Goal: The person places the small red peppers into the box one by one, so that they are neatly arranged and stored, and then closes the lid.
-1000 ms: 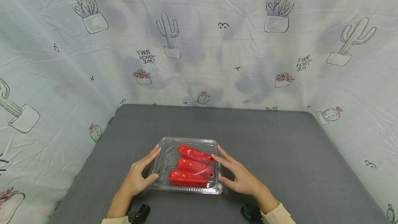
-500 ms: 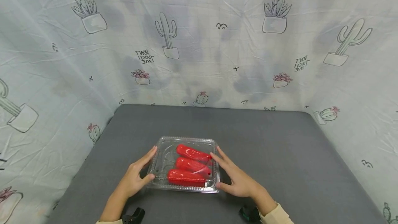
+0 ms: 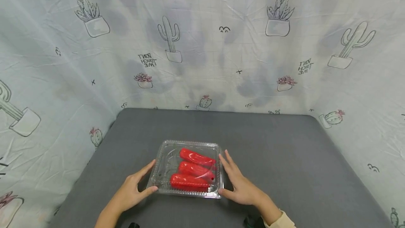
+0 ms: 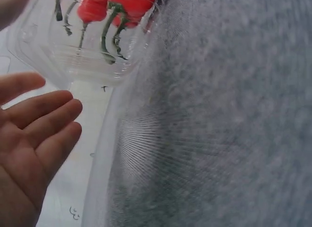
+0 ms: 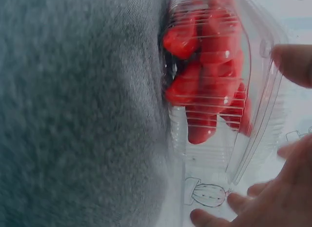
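Observation:
A clear plastic clamshell container (image 3: pixel 190 143), its lid down, lies on the grey table in the head view. Inside are several red peppers (image 3: pixel 190 180); their green stems (image 4: pixel 108 39) show in the left wrist view. My left hand (image 3: pixel 131 191) is at the container's left side, fingers spread and apart from the wall in the left wrist view. Its thumb is by the front left corner; contact there cannot be told. At the right side my right hand (image 3: pixel 242 185) has spread fingers. The right thumb (image 5: pixel 295 63) appears to touch the lid's edge in the right wrist view.
The grey table (image 3: pixel 269 143) stretches behind and to both sides of the container. A pale cloth (image 3: pixel 202 45) printed with cacti hangs at the back and sides. A dark wrist device (image 3: pixel 253 221) shows under the right wrist.
My left hand has drawn back left and toward me, its fingers coming away from the container. My right fingers have shifted outward off the lid's right edge. The container stays nearly in place.

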The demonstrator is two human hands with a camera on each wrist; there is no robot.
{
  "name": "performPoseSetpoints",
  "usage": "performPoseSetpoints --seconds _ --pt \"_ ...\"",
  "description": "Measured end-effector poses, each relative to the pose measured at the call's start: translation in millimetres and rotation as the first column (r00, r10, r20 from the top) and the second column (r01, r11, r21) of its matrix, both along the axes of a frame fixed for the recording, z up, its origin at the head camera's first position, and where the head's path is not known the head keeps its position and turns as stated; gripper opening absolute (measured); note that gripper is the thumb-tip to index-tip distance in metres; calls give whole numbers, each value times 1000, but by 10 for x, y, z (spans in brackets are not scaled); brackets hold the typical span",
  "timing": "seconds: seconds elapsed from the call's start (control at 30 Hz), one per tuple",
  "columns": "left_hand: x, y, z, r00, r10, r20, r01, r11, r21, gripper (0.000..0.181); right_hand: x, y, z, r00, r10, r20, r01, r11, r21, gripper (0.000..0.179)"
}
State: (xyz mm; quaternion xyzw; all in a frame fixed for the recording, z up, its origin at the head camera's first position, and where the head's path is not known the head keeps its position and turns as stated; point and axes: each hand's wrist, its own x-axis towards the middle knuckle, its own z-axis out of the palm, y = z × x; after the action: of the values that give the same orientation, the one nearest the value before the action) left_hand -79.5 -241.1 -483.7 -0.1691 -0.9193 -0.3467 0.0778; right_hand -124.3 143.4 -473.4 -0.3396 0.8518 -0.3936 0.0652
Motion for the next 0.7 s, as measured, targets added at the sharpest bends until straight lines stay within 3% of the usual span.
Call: performPoseSetpoints --seconds 0.17,0.33,0.4,0.53,0.7 --pt "70 20 51 997 14 81 -13 1000 -2 77 32 -13 -25 997 -43 66 45 999 -26 103" --pt "108 26 17 997 27 73 -31 998 50 66 97 -28 -37 979 -141 149 142 990 5 98" --pt "127 38 12 997 33 76 -39 996 84 60 126 -36 -38 972 -171 160 172 985 12 89" --pt "160 81 48 986 55 158 -78 987 144 45 168 -34 -39 969 -168 182 169 986 7 56" --pt "158 101 89 954 53 296 -126 965 231 26 195 -38 -40 950 -125 288 142 989 -39 24"
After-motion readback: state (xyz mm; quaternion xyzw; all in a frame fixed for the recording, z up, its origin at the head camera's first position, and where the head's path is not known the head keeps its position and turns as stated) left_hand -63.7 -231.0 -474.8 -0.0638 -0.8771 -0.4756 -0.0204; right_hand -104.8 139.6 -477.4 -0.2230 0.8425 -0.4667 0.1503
